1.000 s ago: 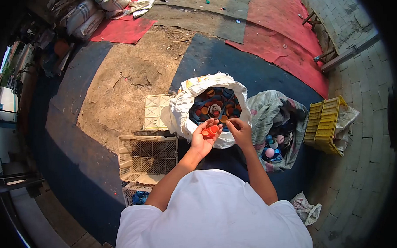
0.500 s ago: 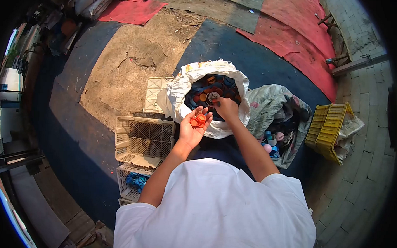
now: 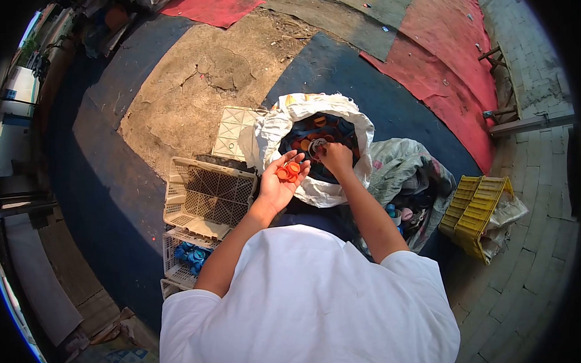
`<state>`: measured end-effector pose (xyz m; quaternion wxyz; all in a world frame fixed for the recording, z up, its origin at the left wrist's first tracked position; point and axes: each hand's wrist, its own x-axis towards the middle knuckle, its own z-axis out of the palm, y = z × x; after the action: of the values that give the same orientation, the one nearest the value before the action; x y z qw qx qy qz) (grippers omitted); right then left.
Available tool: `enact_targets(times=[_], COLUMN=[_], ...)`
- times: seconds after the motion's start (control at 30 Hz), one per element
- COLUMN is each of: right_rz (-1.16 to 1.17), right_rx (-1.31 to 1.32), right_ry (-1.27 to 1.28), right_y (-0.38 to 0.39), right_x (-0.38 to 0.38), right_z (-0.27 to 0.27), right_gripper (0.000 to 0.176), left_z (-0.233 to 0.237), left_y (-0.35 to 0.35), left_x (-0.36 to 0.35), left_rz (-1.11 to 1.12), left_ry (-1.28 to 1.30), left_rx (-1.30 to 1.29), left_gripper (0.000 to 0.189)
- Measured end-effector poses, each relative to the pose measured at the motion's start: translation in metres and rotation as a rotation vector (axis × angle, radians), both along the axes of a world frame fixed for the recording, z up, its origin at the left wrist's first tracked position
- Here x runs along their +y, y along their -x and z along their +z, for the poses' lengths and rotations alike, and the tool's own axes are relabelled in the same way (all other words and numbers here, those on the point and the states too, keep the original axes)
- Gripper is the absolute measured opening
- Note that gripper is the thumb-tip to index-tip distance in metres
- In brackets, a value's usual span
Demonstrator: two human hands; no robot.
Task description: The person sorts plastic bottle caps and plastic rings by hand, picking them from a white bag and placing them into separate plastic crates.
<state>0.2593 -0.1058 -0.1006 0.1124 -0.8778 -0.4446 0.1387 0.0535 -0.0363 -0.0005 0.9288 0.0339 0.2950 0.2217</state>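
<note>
Palm up, my left hand [image 3: 279, 184] cups several orange-red caps [image 3: 290, 171] at the near left edge of a white sack [image 3: 359, 118]. My right hand [image 3: 336, 159] is inside the sack's mouth, its fingers closed on a pale round ring-like piece [image 3: 316, 146]. Beneath it, orange and dark blue pieces [image 3: 320, 121] lie in the sack. The undersides of the right fingers are hidden.
A beige crate [image 3: 217, 190] stands left of the sack, above a white crate [image 3: 171, 253] with blue pieces [image 3: 192, 254]. To the right are a grey-green sack [image 3: 392, 168] of mixed items and a yellow crate [image 3: 468, 207]. Mats cover the ground beyond.
The view has shifted slightly, so the sacks and crates sit a little differently in frame. Both hands keep nearly the same places, the caps still in my left palm.
</note>
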Motion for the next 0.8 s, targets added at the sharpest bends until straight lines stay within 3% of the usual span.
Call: enact_targets(times=[0.2,0.3,0.4,0.47,0.63,0.73,0.77,0.8], right_rz=[-0.225,-0.345,-0.317,-0.24,-0.048,-0.129,-0.176,-0.263], right_rx=[0.111,0.569,0.951,0.998,0.836,0.972,0.883,0.908], right_ry=[-0.302,-0.403,-0.604,-0.585,-0.51,-0.637,-0.501,-0.739], right_y=[0.007,0.019,0.041,0.055,0.073,0.061,0.046,0.039], right_x=[-0.015,-0.018,-0.019,-0.018,-0.01,-0.015,-0.019,-0.018], right_z=[0.043,0.092,0.109,0.123,0.143,0.141,0.144,0.118], right_gripper=[0.03,0.032,0.027,0.023,0.021,0.022,0.02,0.02], left_z=[-0.001,-0.011,-0.01,-0.01,-0.005,-0.014,-0.013,-0.012], left_y=[-0.005,-0.008,-0.013,-0.015,-0.015,-0.01,-0.012,-0.011], left_x=[0.011,0.013,0.014,0.016,0.017,0.023,0.02,0.018], left_rz=[-0.018,-0.016,-0.029,-0.056,-0.01,-0.017,0.006,0.003], left_ry=[-0.05,-0.083,-0.083,-0.071,-0.073,-0.035,-0.044,-0.04], left_rx=[0.032,0.051,0.066,0.074,0.103,-0.02,-0.027,-0.028], left_gripper=[0.031,0.033,0.034,0.034,0.035,0.035,0.035,0.035])
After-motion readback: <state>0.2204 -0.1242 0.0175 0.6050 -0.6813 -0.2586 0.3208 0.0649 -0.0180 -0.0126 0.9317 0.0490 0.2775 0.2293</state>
